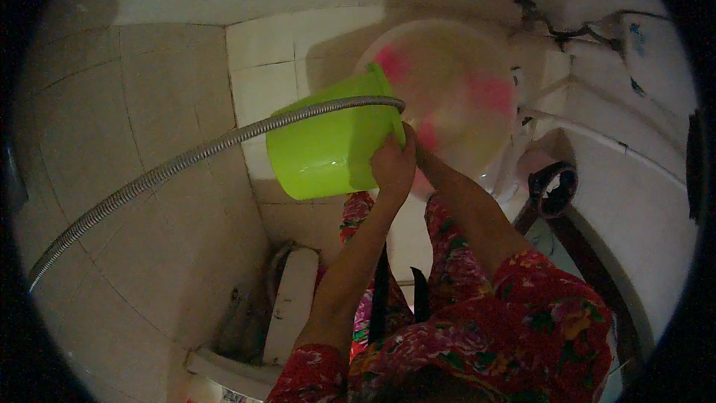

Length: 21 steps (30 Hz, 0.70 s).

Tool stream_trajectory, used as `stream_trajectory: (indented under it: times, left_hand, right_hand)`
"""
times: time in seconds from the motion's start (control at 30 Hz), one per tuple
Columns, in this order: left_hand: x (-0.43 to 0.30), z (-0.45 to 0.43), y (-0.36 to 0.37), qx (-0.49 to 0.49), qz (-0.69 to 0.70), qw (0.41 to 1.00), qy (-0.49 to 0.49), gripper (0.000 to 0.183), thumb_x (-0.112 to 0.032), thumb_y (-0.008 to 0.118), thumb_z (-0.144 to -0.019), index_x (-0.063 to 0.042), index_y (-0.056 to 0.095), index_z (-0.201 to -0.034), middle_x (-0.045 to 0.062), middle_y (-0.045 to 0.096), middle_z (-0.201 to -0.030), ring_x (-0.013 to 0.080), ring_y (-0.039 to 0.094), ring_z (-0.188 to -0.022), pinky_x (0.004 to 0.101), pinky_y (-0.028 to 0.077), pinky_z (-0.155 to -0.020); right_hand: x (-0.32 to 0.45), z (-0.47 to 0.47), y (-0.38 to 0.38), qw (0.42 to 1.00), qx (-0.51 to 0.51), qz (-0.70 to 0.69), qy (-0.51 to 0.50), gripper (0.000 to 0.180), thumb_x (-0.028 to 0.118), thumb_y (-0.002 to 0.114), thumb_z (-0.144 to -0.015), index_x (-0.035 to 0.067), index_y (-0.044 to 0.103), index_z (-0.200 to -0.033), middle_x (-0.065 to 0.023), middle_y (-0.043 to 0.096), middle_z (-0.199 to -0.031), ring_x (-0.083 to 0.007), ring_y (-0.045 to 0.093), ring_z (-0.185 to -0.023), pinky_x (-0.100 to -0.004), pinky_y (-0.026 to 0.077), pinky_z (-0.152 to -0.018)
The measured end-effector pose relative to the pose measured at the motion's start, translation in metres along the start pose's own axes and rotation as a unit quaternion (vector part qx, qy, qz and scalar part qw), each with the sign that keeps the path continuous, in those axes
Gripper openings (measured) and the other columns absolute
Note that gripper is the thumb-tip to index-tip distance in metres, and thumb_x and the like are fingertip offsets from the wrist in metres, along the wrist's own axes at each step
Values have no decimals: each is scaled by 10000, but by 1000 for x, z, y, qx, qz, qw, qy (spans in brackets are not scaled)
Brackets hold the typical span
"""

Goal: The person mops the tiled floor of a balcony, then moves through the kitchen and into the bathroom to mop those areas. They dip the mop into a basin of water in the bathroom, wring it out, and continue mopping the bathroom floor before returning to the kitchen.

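A lime-green plastic bucket (324,145) is tilted on its side, its mouth facing right towards a large translucent basin with pink patches (489,92). My left hand (393,163) grips the bucket at its rim. Beside it, my right hand (410,133) reaches to the bucket's mouth; its fingers are mostly hidden, so I cannot tell what they hold. A ribbed metal shower hose (224,144) runs from the lower left across the bucket and bends over at the mouth, where its end is out of sight.
Tiled wall (112,179) rises on the left. A long white piece (291,308) stands at lower left near a pale ledge (235,372). To the right are a dark-rimmed pink container (552,189) and a white pipe (604,139). My legs in floral trousers (458,252) stand close to the basin.
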<state>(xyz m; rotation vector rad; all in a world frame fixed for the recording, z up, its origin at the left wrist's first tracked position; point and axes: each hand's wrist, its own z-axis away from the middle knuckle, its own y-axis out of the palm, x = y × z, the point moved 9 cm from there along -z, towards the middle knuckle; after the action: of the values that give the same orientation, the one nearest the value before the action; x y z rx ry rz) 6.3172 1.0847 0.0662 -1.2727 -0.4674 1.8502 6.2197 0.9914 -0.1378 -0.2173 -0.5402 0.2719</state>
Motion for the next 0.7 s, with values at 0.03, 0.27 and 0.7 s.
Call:
stream_trajectory:
  times: [0.03,0.27,0.7]
  left_hand:
    - [0,-4,1,5,21,1000,-14,330,-314,599,-689,8,535,-712,192,548,-599,345,553,-559,412,435,-528]
    - [-8,-23,-8,35,32,997,-65,394,-356,517,-741,30,546,-663,219,539,-584,377,557,-599,445,438,-569]
    - [135,-91,-136,-101,493,846,-177,177,-134,605,-626,22,553,-691,89,557,-606,226,507,-507,335,422,-509]
  right_hand:
    - [1,3,-2,1000,-4,-6,0,463,314,524,-737,22,430,-1084,-184,522,-928,-310,514,-839,-415,415,-703]
    - [28,6,-7,1000,-13,-18,-16,414,285,522,-741,14,453,-1045,-183,532,-879,-311,523,-796,-409,420,-680]
    - [173,-47,57,958,-143,48,-243,324,231,518,-748,-2,496,-973,-180,550,-788,-314,539,-716,-399,430,-635]
